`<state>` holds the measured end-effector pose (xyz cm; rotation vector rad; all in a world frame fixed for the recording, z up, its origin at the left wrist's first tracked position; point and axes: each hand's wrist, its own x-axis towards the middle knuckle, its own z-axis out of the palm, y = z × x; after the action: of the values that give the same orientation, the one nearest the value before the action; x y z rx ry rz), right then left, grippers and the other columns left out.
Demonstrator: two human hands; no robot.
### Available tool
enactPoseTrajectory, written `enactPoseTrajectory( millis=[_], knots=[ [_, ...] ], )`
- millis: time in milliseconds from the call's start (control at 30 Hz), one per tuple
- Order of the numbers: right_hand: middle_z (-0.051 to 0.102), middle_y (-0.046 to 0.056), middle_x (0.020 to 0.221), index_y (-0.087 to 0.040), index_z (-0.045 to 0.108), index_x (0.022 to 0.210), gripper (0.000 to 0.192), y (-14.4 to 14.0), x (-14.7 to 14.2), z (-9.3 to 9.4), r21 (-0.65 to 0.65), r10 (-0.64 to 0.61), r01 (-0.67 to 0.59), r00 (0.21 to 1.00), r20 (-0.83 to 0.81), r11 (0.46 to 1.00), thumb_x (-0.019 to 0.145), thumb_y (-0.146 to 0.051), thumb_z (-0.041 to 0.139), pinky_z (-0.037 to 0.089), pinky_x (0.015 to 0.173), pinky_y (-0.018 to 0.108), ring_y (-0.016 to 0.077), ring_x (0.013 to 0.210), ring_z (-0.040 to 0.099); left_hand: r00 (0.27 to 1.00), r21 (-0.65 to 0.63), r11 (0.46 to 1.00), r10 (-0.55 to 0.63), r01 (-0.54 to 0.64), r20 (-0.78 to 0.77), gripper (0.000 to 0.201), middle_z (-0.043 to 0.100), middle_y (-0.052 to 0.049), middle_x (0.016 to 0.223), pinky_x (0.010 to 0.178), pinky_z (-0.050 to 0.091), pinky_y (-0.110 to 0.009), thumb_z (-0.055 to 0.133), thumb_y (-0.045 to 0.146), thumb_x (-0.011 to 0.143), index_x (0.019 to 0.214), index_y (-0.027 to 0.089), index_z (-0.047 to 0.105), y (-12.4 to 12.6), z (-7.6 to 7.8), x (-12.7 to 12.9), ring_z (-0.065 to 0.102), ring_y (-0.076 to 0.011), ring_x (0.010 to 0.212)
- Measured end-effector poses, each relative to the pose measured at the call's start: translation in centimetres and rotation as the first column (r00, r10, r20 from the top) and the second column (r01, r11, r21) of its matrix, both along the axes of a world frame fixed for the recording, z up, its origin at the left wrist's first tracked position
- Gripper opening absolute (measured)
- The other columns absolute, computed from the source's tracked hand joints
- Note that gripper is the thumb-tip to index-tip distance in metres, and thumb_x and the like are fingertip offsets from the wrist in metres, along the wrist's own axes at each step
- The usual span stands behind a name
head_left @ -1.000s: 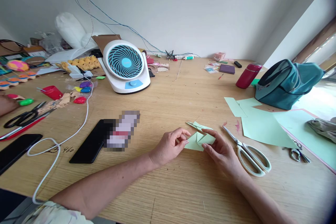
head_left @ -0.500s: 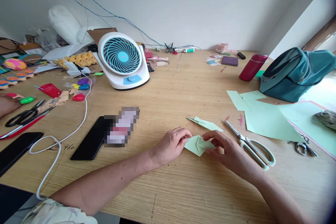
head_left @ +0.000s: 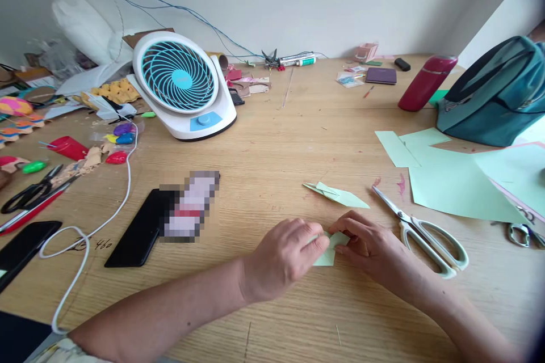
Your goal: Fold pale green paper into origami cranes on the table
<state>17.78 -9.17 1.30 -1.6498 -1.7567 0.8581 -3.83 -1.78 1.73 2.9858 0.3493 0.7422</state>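
Observation:
A small folded piece of light green paper [head_left: 326, 258] sits low over the wooden table, between both hands. My left hand [head_left: 293, 249] is closed on its left part and covers much of it, with thumb and fingers pressed together. On the right side, my right hand [head_left: 361, 238] pinches the paper between thumb and fingers. Just behind the hands lies another folded green paper [head_left: 340, 195], long and pointed. To the right of my right hand rest scissors [head_left: 426, 235] with whitish handles, their blades pointing away to the left.
Green paper sheets [head_left: 451, 181] lie at the right, near a teal bag [head_left: 489, 96] and a red bottle [head_left: 428, 84]. A white fan [head_left: 183, 85] stands at the back left. Left of my arm are a black phone-like slab [head_left: 136, 232], a white cable [head_left: 128, 181] and black-handled scissors [head_left: 29, 195].
My left hand has moved over the folded paper and now hides much of it. The paper's visible shape has changed. The camera view has shifted slightly.

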Motion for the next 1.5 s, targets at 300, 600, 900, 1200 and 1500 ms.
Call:
enactPoseTrajectory(
  millis=[300, 600, 900, 1200, 1500],
  knots=[
    [0.066, 0.006, 0.098, -0.029, 0.070, 0.096, 0.014, -0.6, -0.1, -0.6, 0.030, 0.012, -0.014, 0.998, 0.055, 0.999, 0.085, -0.024, 0.062, 0.053, 0.059, 0.032, 0.0218, 0.075, 0.067, 0.975, -0.040, 0.999, -0.015, 0.006, -0.221, 0.018, 0.062, -0.008, 0.092, 0.072, 0.052, -0.029, 0.042, 0.008, 0.096, 0.094, 0.013, 0.060, -1.0, -0.4, 0.1, 0.059, -0.0176, 0.081],
    [0.063, 0.004, 0.093, -0.025, 0.068, 0.092, 0.011, -0.5, -0.1, 0.4, -0.035, 0.049, -0.044, 0.984, 0.174, 0.998, 0.088, -0.023, 0.058, 0.052, 0.070, 0.032, 0.0185, 0.077, 0.064, 0.973, -0.192, 0.981, -0.043, -0.001, -0.229, 0.023, 0.059, -0.005, 0.095, 0.074, 0.053, -0.025, 0.034, 0.005, 0.098, 0.104, 0.014, 0.054, -0.9, -0.5, 0.1, 0.060, -0.0131, 0.081],
    [0.062, 0.000, 0.088, -0.025, 0.066, 0.091, 0.009, -0.6, 0.2, 1.0, -0.187, 0.110, -0.081, 0.982, 0.151, 0.979, 0.091, -0.021, 0.058, 0.046, 0.069, 0.028, 0.0157, 0.075, 0.060, 0.986, -0.543, 0.839, -0.048, -0.046, -0.159, 0.027, 0.062, -0.006, 0.107, 0.090, 0.053, -0.032, 0.056, 0.011, 0.091, 0.117, 0.016, 0.053, -1.2, -0.7, 1.0, 0.060, -0.0191, 0.099],
    [0.060, 0.000, 0.079, -0.022, 0.064, 0.081, 0.010, -0.3, -0.3, 0.8, -0.170, 0.093, -0.055, 0.971, 0.222, 0.984, 0.090, -0.022, 0.059, 0.042, 0.064, 0.028, 0.0152, 0.069, 0.057, 0.986, -0.556, 0.823, 0.023, -0.113, -0.166, 0.012, 0.059, -0.006, 0.098, 0.079, 0.052, -0.027, 0.050, 0.013, 0.094, 0.100, 0.015, 0.060, -1.0, -1.2, 1.6, 0.060, -0.0160, 0.086],
    [0.060, 0.000, 0.074, -0.021, 0.063, 0.075, 0.010, -0.2, -0.6, 1.0, -0.120, 0.078, -0.046, 0.959, 0.273, 0.992, 0.084, -0.018, 0.062, 0.042, 0.060, 0.026, 0.0141, 0.064, 0.056, 0.966, -0.508, 0.837, 0.087, -0.203, -0.241, 0.007, 0.059, -0.004, 0.091, 0.075, 0.050, -0.029, 0.054, 0.017, 0.093, 0.090, 0.015, 0.060, -1.2, -1.5, 2.5, 0.060, -0.0174, 0.084]
  ],
)
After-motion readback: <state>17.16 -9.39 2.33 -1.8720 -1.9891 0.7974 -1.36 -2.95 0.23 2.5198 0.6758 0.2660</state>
